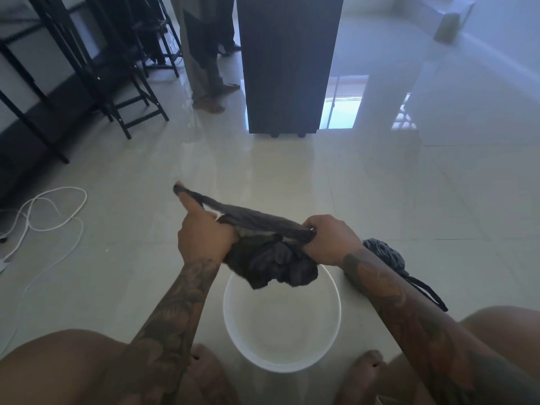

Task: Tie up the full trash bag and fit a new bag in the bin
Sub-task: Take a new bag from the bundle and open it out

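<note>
The person squats over a white bin that stands on the tiled floor between their feet. Both hands hold a crumpled black bag just above the bin's far rim. The left hand has one edge of the bag looped over its outstretched forefinger, the other fingers curled against the plastic. The right hand has its fingers clenched round the opposite edge, so a dark strip of the bag is pulled taut between the two hands while the rest hangs bunched below. A tied grey bag lies on the floor just right of the bin, partly hidden by the right forearm. A white cable sprawls at the left, well apart.
</note>
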